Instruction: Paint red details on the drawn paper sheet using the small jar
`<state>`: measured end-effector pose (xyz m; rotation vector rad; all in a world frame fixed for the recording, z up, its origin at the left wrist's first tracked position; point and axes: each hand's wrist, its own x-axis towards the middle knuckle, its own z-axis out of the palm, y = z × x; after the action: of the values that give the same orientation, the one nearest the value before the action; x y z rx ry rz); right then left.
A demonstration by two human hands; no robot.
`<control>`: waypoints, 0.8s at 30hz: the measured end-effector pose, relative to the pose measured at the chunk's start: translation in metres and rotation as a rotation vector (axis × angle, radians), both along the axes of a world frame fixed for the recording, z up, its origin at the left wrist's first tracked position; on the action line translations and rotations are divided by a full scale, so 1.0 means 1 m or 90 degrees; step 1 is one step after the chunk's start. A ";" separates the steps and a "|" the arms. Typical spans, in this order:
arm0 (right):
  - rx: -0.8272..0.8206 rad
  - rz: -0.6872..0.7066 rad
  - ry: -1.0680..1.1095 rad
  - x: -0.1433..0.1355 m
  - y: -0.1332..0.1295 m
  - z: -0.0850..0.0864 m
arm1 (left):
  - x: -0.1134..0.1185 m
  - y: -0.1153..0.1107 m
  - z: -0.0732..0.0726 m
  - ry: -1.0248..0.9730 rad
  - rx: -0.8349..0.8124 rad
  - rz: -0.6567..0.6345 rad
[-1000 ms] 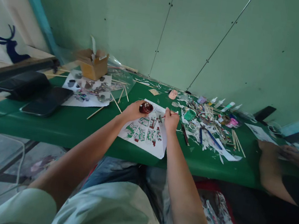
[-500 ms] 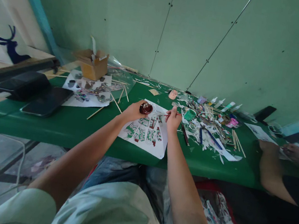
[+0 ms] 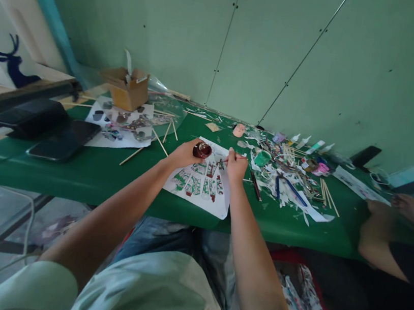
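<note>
My left hand (image 3: 184, 154) is closed around a small jar of dark red paint (image 3: 202, 150), held tilted over the upper part of a white paper sheet (image 3: 209, 207). On the sheet lie several fan-arranged pieces or patterns (image 3: 194, 184) marked in green and dark red; I cannot tell whether they are printed or separate. My right hand (image 3: 237, 165) pinches a thin paintbrush (image 3: 244, 158) at the sheet's right edge. The brush's tip end points left toward the patterns, and whether it touches them is too small to tell.
An open cardboard box (image 3: 129, 94), a dark tablet-like slab (image 3: 64, 140) and wooden sticks (image 3: 132, 156) lie left on the green table (image 3: 118, 183). At right are a green paint pot (image 3: 262, 157), paper scraps, pens (image 3: 296, 192) and small bottles (image 3: 315, 147). Another person's hand (image 3: 409, 208) works at far right.
My right hand has turned and shifted slightly left with the paintbrush. My left hand and the jar stay nearly in place. The other person's hands at far right have moved.
</note>
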<state>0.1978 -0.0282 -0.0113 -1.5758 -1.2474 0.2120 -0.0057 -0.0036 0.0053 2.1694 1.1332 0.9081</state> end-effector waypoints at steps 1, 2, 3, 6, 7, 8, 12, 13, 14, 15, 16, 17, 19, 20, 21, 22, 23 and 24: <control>-0.004 0.002 -0.013 0.000 -0.001 0.000 | 0.000 0.000 0.000 -0.001 0.002 -0.001; -0.008 0.003 -0.025 0.000 -0.001 0.000 | 0.000 0.001 -0.001 -0.001 0.003 0.000; -0.010 0.002 -0.034 0.000 -0.002 0.001 | 0.000 0.001 -0.001 0.000 0.004 0.001; -0.006 -0.002 -0.039 -0.001 -0.003 0.002 | 0.000 0.001 -0.001 0.004 0.001 0.008; -0.005 0.000 -0.038 -0.001 -0.003 0.002 | 0.000 0.001 -0.001 0.005 0.000 0.009; -0.004 0.003 -0.037 -0.001 -0.003 0.002 | 0.000 0.001 -0.001 0.005 0.000 0.010; -0.011 0.002 -0.049 -0.002 -0.003 0.003 | 0.000 0.000 0.000 0.005 0.006 0.008; -0.012 0.000 -0.051 -0.002 -0.003 0.003 | 0.000 0.000 0.000 0.006 0.007 0.010; -0.012 0.000 -0.050 -0.002 -0.003 0.003 | 0.000 0.000 0.000 0.007 0.007 0.012; -0.011 0.002 -0.049 -0.002 -0.003 0.003 | 0.000 0.000 0.000 0.009 0.006 0.012; -0.010 0.004 -0.049 -0.002 -0.003 0.003 | 0.000 -0.001 0.000 0.009 0.006 0.012; -0.009 0.007 -0.049 -0.002 -0.003 0.003 | 0.000 -0.001 0.000 0.009 0.006 0.010; -0.007 0.010 -0.049 -0.001 -0.003 0.002 | -0.001 -0.001 0.001 0.008 0.005 0.007; -0.008 0.012 -0.046 -0.001 -0.003 0.002 | -0.001 -0.001 0.001 0.008 0.004 0.007; -0.009 0.015 -0.041 -0.001 -0.003 0.001 | -0.001 -0.001 0.001 0.010 0.003 0.008; -0.010 0.018 -0.038 -0.001 -0.003 0.001 | -0.001 -0.001 0.001 0.011 0.002 0.008; -0.011 0.020 -0.036 -0.001 -0.003 0.000 | -0.001 -0.001 0.001 0.012 0.000 0.008; -0.011 0.023 -0.038 -0.001 -0.003 0.000 | 0.000 0.000 0.001 0.013 -0.001 0.007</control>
<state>0.1965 -0.0314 -0.0110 -1.5861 -1.3236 0.2003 -0.0062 -0.0041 0.0066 2.1772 1.1560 0.8917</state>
